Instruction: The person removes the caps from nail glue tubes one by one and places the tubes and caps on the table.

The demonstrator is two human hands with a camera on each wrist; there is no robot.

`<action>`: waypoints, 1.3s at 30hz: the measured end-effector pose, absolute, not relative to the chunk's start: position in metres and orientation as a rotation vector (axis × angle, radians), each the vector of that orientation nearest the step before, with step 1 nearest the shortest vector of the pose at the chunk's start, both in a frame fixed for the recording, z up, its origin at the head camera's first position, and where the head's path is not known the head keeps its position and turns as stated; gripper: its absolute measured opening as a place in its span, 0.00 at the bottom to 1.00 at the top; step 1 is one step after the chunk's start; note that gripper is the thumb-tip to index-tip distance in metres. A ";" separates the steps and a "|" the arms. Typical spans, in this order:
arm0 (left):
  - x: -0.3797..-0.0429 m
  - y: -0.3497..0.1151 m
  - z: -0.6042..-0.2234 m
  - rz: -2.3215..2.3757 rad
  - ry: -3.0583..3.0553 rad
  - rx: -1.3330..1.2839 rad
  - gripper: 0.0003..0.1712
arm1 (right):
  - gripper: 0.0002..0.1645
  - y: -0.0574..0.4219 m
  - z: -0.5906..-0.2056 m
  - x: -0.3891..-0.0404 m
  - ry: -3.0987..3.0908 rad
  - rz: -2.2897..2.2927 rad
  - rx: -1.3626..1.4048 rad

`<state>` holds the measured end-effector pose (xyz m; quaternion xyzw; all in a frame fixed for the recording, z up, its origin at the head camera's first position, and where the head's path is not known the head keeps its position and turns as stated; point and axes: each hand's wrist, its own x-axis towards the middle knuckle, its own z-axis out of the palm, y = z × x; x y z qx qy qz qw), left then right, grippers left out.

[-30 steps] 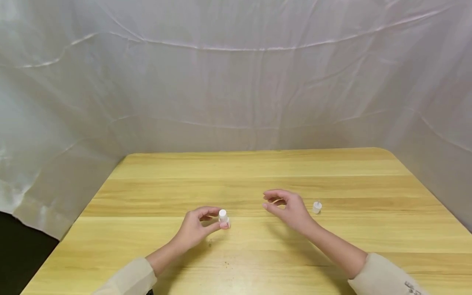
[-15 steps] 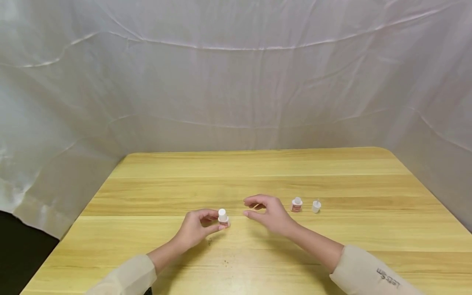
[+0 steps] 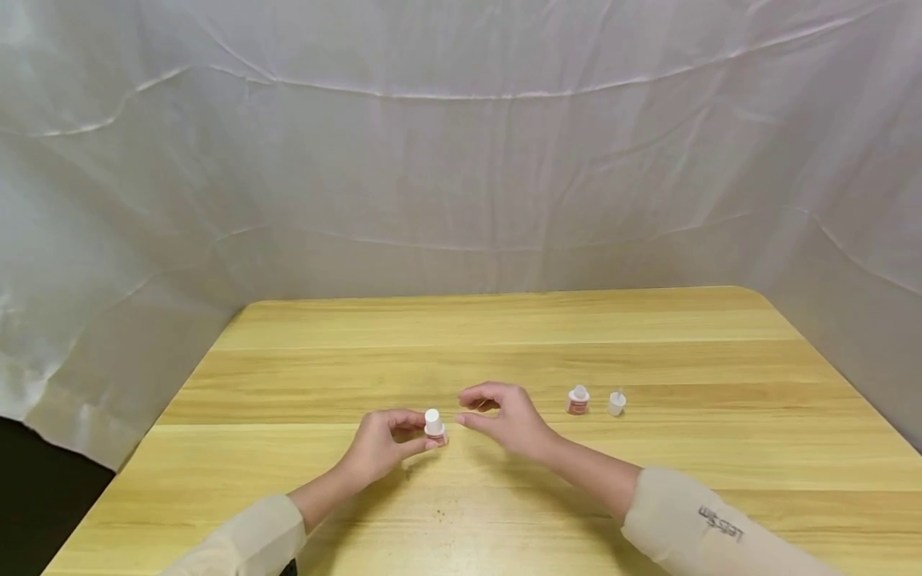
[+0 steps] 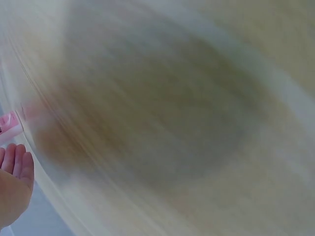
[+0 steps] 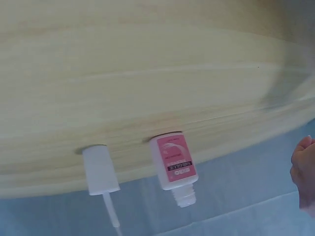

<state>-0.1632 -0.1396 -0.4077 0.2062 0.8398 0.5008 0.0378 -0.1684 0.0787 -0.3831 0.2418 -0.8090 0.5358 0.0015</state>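
Pinches capped bottle (image 3: 436, 433) low with left hand (image 3: 380, 438), between side edges of wooden table (image 3: 324, 328), probably steadying it with top (image 3: 432, 416) free. Holds nothing in right hand (image 3: 513, 419), with thumb and fingers parted just beside. Toward right edge: uncapped bottle (image 3: 578, 402); loose cap (image 3: 615, 405) inverted, likely to keep stem (image 5: 111, 209) clean. Beyond far edge: pale cloth (image 3: 461, 184).
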 end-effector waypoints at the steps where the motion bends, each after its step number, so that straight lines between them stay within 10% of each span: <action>1: -0.163 -0.140 -0.408 1.540 2.571 0.642 0.15 | 0.17 0.077 -0.384 -0.168 -2.543 1.681 0.758; 39: -0.165 -0.137 -0.411 1.481 2.637 0.779 0.10 | 0.09 0.041 -0.388 -0.165 -2.607 1.613 0.728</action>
